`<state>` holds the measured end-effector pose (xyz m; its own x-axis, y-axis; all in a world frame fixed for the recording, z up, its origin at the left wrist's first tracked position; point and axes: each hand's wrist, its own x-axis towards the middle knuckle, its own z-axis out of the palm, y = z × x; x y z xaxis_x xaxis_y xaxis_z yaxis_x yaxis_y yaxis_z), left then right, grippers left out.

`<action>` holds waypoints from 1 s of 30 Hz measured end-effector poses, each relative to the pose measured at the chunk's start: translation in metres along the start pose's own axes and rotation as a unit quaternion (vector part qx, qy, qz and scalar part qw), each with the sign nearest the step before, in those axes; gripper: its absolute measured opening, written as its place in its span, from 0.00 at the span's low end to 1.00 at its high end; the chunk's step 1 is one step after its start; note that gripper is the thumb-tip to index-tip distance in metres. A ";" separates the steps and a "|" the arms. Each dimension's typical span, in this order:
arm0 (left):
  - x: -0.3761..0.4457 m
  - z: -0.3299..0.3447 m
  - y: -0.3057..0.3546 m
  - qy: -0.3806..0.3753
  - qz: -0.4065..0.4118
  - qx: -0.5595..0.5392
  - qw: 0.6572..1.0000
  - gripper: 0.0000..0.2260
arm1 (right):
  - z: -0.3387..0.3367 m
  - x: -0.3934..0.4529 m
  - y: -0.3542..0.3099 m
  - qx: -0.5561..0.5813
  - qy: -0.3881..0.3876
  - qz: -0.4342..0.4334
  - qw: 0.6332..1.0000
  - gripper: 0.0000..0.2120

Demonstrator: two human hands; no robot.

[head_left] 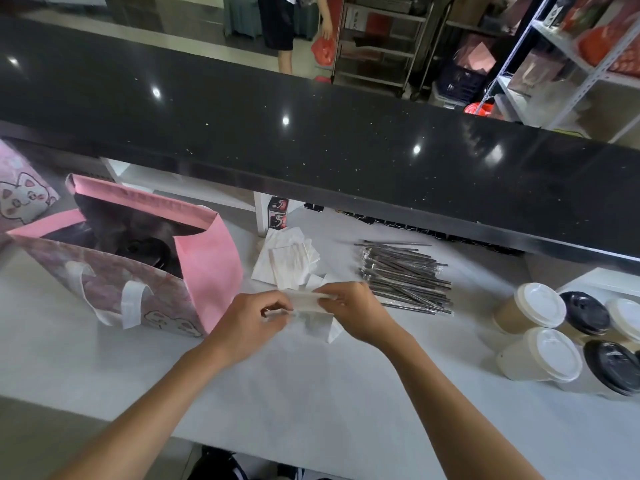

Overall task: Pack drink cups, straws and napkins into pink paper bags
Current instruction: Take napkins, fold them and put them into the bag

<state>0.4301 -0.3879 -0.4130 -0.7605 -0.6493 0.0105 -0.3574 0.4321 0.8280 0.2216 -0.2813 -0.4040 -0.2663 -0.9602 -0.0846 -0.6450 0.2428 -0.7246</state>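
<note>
An open pink paper bag (pixel 207 271) with a cat print and white handles stands at the left of the white counter (pixel 311 386); a black cup lid (pixel 142 251) shows inside it. My left hand (pixel 252 317) and my right hand (pixel 353 310) both pinch a white napkin (pixel 311 318) just right of the bag. A loose pile of napkins (pixel 284 258) lies behind my hands. Wrapped dark straws (pixel 405 275) are heaped to the right. Several paper cups (pixel 533 313) with white or black lids stand at the far right.
A black raised counter (pixel 311 133) runs across above the work surface. A second pink cat-print bag (pixel 20 188) stands at the far left. A small black box (pixel 278 213) stands under the ledge. A person stands behind the counter, with metal shelving at the right.
</note>
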 end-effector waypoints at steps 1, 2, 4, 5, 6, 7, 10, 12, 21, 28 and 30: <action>0.002 -0.001 0.001 0.015 -0.021 -0.022 0.999 0.09 | 0.003 -0.002 -0.002 0.015 -0.021 0.010 1.000 0.09; 0.004 -0.001 0.001 0.034 -0.037 -0.036 0.998 0.09 | 0.006 -0.003 -0.003 0.035 -0.036 0.018 0.999 0.08; 0.007 -0.002 0.002 0.074 -0.054 -0.049 0.995 0.10 | 0.007 -0.006 -0.006 0.092 -0.050 0.032 0.994 0.11; 0.008 -0.003 0.004 0.091 -0.061 -0.057 0.992 0.10 | 0.006 -0.008 -0.007 0.123 -0.054 0.039 0.990 0.12; 0.009 -0.003 0.005 0.102 -0.065 -0.063 0.991 0.09 | 0.005 -0.009 -0.008 0.156 -0.060 0.045 0.985 0.13; 0.009 -0.003 0.005 0.107 -0.066 -0.066 0.990 0.10 | 0.002 -0.010 -0.010 0.194 -0.066 0.050 0.978 0.12; 0.012 0.000 0.006 0.114 -0.067 -0.060 0.989 0.09 | 0.000 -0.016 -0.018 0.290 -0.083 0.065 0.951 0.14; 0.013 0.001 0.009 0.119 -0.063 -0.059 0.989 0.10 | 0.004 -0.019 -0.025 0.264 -0.070 0.061 0.960 0.14; 0.018 -0.043 0.060 0.092 0.044 -0.016 0.995 0.09 | -0.032 -0.003 -0.057 0.082 0.139 -0.006 0.987 0.06; 0.007 -0.139 0.082 0.148 0.121 0.126 0.973 0.10 | -0.069 0.034 -0.129 0.096 0.166 -0.090 0.977 0.08; -0.001 -0.168 0.071 0.167 0.112 0.125 0.972 0.10 | -0.066 0.043 -0.157 0.113 0.165 -0.113 0.973 0.07</action>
<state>0.4961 -0.4616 -0.2598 -0.6309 -0.6703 0.3908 -0.3549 0.6972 0.6229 0.2645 -0.3521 -0.2487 -0.3748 -0.8801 0.2913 -0.5495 -0.0422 -0.8344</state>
